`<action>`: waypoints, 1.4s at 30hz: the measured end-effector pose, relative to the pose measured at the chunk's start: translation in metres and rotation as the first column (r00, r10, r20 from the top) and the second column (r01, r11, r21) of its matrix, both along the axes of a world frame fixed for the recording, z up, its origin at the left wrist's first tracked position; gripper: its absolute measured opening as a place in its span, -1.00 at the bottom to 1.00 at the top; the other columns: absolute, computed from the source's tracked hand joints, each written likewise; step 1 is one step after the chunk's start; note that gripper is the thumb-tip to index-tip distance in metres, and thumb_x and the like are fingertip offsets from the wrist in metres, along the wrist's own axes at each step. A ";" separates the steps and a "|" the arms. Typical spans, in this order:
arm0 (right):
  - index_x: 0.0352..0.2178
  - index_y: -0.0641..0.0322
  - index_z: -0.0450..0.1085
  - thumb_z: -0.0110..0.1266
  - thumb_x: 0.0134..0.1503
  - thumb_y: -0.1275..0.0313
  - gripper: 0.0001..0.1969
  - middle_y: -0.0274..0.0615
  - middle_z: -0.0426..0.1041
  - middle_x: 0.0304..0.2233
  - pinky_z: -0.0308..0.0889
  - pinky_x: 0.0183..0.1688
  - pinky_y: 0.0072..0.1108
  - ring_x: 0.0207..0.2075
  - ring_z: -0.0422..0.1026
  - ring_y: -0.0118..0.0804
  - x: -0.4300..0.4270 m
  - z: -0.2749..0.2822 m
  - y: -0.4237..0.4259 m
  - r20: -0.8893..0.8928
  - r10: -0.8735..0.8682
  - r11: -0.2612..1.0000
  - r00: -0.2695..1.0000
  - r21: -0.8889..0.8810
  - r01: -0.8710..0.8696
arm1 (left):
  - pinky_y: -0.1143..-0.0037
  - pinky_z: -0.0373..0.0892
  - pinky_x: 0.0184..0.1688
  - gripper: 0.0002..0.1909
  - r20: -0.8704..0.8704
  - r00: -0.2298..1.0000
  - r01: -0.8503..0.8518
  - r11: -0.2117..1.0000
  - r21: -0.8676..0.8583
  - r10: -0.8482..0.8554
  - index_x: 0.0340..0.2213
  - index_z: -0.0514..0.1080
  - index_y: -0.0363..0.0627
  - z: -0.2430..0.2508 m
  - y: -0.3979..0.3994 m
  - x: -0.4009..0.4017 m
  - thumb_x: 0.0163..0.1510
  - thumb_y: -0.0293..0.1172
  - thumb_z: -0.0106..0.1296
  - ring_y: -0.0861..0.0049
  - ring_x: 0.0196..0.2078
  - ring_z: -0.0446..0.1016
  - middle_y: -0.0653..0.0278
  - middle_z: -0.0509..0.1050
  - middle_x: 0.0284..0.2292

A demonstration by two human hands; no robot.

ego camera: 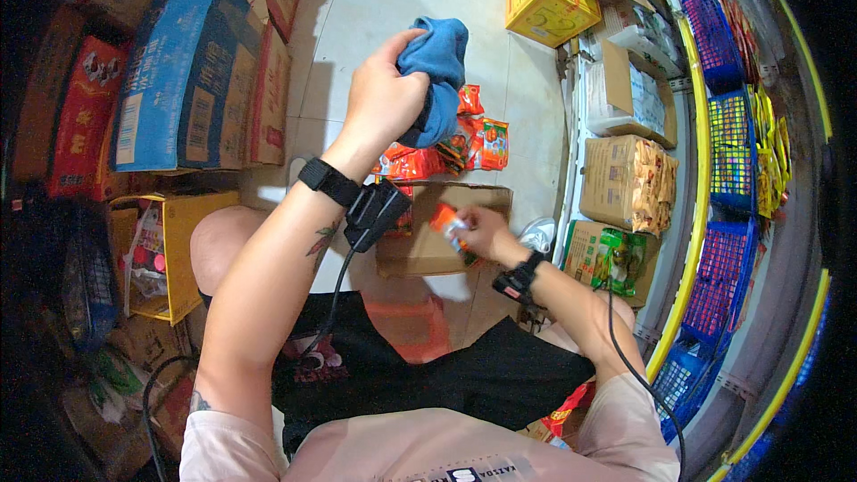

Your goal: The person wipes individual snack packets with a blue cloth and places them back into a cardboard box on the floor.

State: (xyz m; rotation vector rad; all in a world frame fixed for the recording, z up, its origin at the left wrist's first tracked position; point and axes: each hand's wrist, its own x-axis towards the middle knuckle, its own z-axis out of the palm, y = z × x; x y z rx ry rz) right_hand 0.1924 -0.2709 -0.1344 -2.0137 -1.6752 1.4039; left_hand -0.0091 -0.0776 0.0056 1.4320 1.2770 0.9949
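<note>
My left hand [388, 90] grips a bunched blue cloth [438, 80], raised over the floor in front of me. Below and to the right, my right hand [485, 231] holds a small orange and white packet [447, 222] in its fingers; it is slightly blurred. The packet is above an open cardboard box [415, 258] between my legs. Just beyond the box, several orange-red snack packets [492, 144] lie in a pile on the tiled floor, partly hidden by the cloth. Inside the box's left side, some orange packaging shows.
Large blue cartons [181, 80] and a yellow box [177, 254] stand at left. On the right, a shelf rack with a yellow edge [696, 107] holds open cartons [612, 181] and blue baskets [726, 274]. A yellow carton [549, 0] stands ahead. Black cables run from my wrist devices.
</note>
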 end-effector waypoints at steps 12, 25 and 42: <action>-0.23 0.40 0.37 -0.08 0.07 0.61 -0.79 -0.12 0.49 -0.31 0.35 -0.25 -0.55 -0.32 0.44 -0.36 -0.084 -0.219 0.004 -0.318 -0.440 0.889 0.840 -0.288 0.357 | 0.50 0.36 -0.15 -0.53 -0.068 0.998 -0.001 1.000 0.022 0.002 -0.11 0.39 -0.11 -0.016 0.001 -0.024 -0.17 -0.53 -0.09 0.41 -0.23 0.49 0.04 0.51 -0.33; -0.25 0.18 0.40 -0.01 -0.03 0.33 -0.71 0.10 0.45 -0.26 0.34 -0.18 -0.29 -0.21 0.43 0.08 -0.068 -0.164 0.025 0.046 0.532 0.838 0.845 -0.169 -0.519 | 0.61 0.32 -0.08 -0.49 0.024 0.993 0.115 0.992 -0.045 -0.114 -0.07 0.36 -0.21 -0.015 -0.004 0.005 -0.15 -0.69 -0.10 0.59 -0.16 0.42 0.23 0.47 -0.22; -0.61 0.36 0.44 0.10 -0.04 0.06 -0.54 -0.09 0.47 -0.67 0.38 -0.57 -0.49 -0.66 0.47 -0.29 0.092 -0.195 0.129 0.267 -0.488 0.871 0.831 0.079 0.486 | 0.59 0.32 -0.09 -0.52 -0.010 0.995 0.099 0.990 -0.104 -0.101 -0.08 0.35 -0.20 -0.020 -0.007 0.004 -0.13 -0.62 -0.08 0.56 -0.17 0.43 0.17 0.49 -0.24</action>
